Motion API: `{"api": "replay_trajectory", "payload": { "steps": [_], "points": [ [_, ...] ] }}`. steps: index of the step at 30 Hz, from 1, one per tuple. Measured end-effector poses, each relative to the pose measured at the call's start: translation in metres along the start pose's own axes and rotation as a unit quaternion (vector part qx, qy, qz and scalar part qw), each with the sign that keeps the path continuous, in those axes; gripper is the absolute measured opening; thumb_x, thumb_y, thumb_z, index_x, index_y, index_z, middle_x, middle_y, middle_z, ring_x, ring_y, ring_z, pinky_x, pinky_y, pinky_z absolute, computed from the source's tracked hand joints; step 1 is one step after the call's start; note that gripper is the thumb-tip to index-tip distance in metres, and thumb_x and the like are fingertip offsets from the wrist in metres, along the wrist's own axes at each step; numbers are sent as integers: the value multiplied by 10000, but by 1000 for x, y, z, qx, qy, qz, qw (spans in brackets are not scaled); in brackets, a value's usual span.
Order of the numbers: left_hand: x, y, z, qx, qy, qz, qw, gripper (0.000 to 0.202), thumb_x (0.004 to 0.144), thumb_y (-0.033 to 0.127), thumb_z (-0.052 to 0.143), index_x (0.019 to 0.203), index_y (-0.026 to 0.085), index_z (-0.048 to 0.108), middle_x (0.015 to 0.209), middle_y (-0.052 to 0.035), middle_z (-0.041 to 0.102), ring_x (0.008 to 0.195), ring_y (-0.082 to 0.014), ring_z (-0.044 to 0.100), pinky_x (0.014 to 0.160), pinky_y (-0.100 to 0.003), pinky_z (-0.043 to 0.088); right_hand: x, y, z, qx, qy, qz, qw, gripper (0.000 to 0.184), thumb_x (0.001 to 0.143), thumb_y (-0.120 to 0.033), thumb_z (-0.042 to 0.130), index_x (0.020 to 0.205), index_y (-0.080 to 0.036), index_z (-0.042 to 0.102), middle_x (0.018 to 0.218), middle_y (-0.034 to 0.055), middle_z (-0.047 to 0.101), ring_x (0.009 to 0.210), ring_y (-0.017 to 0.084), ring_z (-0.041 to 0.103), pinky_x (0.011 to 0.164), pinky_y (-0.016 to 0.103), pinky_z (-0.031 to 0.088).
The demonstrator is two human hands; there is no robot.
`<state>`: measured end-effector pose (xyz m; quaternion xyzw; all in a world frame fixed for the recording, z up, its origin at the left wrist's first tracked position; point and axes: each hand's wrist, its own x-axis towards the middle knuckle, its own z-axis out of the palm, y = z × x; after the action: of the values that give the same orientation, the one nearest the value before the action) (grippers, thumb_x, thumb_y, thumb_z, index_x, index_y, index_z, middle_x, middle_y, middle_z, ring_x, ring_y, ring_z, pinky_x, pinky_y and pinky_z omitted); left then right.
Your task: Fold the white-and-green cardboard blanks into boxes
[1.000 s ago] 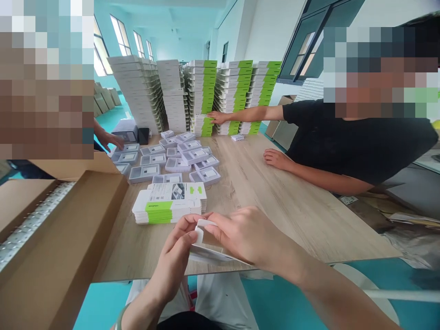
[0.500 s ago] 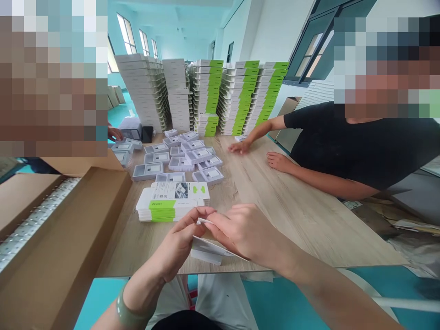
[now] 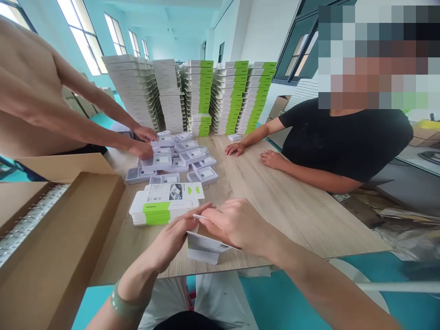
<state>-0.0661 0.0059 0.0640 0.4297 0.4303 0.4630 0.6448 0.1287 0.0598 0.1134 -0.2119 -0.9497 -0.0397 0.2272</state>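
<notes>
- Left hand (image 3: 168,241), closed to a pinch, grips the edge of a folded white card (image 3: 202,246), thumb and fingers curled in toward the right hand.
- Right hand (image 3: 237,224), fingers bent and angled downward, closes over the top of the same card; the upper part is hidden behind both hands, and the lower flap hangs toward the desk's near edge.
- A pale green bangle (image 3: 122,300) circles the left wrist.
- A block of white-and-green boxes (image 3: 161,208) lies on the wooden desk (image 3: 292,206), just beyond the left hand.
- An open cardboard carton (image 3: 58,238) stands beside the desk, near the camera wearer's left.
- Grey-and-white plastic trays (image 3: 178,158) spread across the far half of the desk, under the hands of a bare-torsoed co-worker (image 3: 34,91).
- A co-worker in a black T-shirt (image 3: 343,142) rests both hands flat on the desk.
- Tall stacks of boxes (image 3: 199,96) rise behind the trays.
- Handling judgement: a steady two-handed pinch near the fold looks the surest way to keep thin card from slipping or creasing.
</notes>
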Motion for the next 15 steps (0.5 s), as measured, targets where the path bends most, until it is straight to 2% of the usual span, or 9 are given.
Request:
{"api": "replay_trajectory", "payload": {
  "steps": [3,5,6,8,9,11,13,15],
  "points": [
    [3,-3,0,19,41,13,999,401,876,310,600,1205,228,814,1313,-77,790,1358,-347,590,1161,-437,418,6,1,-2,24,-37,42,998,342,1078,-250,479,894,-160,752,631,26,741,542,160,629,541,307,260],
    [5,-6,-1,46,117,28,992,358,862,330,658,1157,222,829,1265,-88,800,1235,-341,647,1011,-391,511,8,3,-10,83,-73,85,990,238,1075,-282,542,1054,-204,766,750,13,792,623,165,683,571,288,307],
    [5,-7,-2,60,152,37,986,337,852,339,685,1131,225,836,1239,-89,804,1152,-329,671,916,-362,537,7,4,-16,120,-90,114,982,197,1068,-313,582,1144,-237,748,806,0,805,659,165,701,583,276,331],
    [6,-8,-3,75,168,41,982,317,842,344,692,1097,232,844,1145,-81,818,949,-285,688,739,-316,529,-1,5,-28,169,-113,203,958,257,1029,-397,666,1251,-267,683,828,-23,798,672,169,709,578,261,365],
    [6,-7,-3,74,154,39,985,319,842,344,678,1090,230,845,1066,-71,824,847,-258,672,674,-299,504,-7,4,-33,173,-118,262,942,286,1004,-443,697,1217,-254,673,787,-28,780,642,173,695,555,260,364],
    [6,-8,0,58,118,30,991,309,815,325,684,1053,217,850,905,-41,815,735,-214,626,633,-271,459,-20,0,-40,159,-126,361,910,256,972,-479,720,960,-229,671,658,-36,711,552,166,630,496,262,326],
    [5,-11,3,30,104,16,994,279,791,320,737,1014,205,857,827,-21,806,739,-196,618,666,-253,443,-30,-5,-40,171,-124,397,893,368,973,-430,714,698,-229,574,575,-41,649,498,142,568,471,262,296],
    [4,-15,5,0,78,-2,997,285,787,370,812,1008,197,861,834,-30,817,768,-198,634,700,-256,442,-35,-11,-38,205,-105,399,887,424,977,-330,698,611,-227,508,551,-47,628,490,126,555,473,256,293]
  ]
}}
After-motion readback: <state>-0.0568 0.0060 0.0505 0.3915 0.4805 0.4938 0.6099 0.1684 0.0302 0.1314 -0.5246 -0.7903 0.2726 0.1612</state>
